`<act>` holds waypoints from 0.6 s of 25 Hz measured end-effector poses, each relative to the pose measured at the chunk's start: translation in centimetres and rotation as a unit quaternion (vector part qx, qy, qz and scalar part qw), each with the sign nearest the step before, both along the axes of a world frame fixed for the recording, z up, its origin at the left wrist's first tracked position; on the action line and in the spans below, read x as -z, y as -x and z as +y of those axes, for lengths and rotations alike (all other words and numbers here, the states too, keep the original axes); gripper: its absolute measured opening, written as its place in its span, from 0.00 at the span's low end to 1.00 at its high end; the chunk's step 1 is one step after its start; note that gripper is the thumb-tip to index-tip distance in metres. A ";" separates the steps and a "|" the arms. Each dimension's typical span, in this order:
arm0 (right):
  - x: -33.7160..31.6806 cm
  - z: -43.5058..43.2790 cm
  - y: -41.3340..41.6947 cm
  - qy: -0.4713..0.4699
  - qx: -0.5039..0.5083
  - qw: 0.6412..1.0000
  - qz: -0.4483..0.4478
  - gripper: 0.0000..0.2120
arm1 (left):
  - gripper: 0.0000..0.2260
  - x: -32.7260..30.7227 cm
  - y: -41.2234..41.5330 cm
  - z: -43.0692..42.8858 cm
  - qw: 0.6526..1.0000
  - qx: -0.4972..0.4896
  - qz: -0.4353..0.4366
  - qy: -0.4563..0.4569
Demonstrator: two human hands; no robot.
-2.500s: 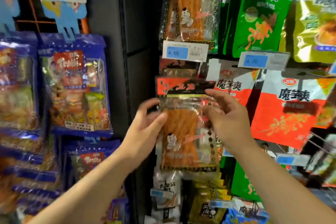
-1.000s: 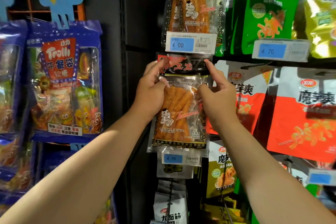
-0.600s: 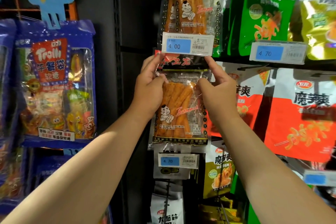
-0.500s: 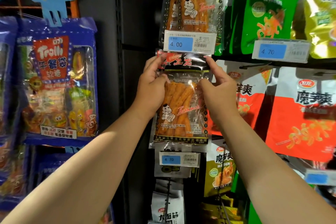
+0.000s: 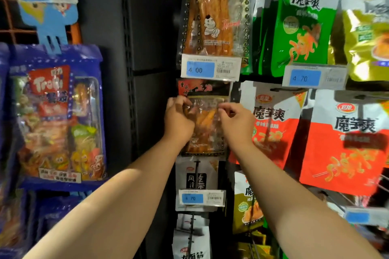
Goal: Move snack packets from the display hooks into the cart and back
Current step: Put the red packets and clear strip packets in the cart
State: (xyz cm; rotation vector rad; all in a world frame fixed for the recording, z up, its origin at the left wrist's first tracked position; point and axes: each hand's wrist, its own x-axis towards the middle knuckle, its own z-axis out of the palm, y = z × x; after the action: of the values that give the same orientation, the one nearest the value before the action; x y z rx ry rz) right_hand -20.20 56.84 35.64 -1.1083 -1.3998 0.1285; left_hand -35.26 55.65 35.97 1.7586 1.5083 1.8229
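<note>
Orange packet (image 5: pixel 205 130); left hand (image 5: pixel 177 121), right hand (image 5: pixel 236 125) lower now.

Centre frame: snack packet (image 5: pixel 205 126), flanked.
Left hand (image 5: pixel 177 121) at its left edge, right hand (image 5: pixel 236 124) at its right; price tag (image 5: pixel 210 68) just above, candy bag (image 5: pixel 59 115) far left.

Both the left hand (image 5: pixel 179 121) and right hand (image 5: pixel 236 125) grip the hanging snack packet (image 5: pixel 205 126).
</note>
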 end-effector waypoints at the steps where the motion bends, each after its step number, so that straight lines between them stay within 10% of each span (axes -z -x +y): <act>1: 0.1 0.2 0.2 0.016 0.010 0.999 -0.026 0.09 | 0.09 0.2 -0.3 0.5 1.000 -0.008 0.015 0.017; 8: -0.6 -2.7 -1.0 0.146 -0.052 0.980 -0.121 0.28 | 0.25 0.4 -1.0 -1.3 0.983 -0.004 0.077 0.168; 15: 1.8 -10.8 -6.7 0.131 -0.162 0.977 -0.053 0.19 | 0.20 3.0 2.2 -7.6 0.985 0.055 0.132 0.093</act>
State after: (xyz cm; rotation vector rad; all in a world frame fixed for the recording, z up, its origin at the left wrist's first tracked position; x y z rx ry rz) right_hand -13.47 46.08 33.87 -1.1055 -1.6879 0.5070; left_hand -37.42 48.07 33.01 2.0049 1.5787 1.3928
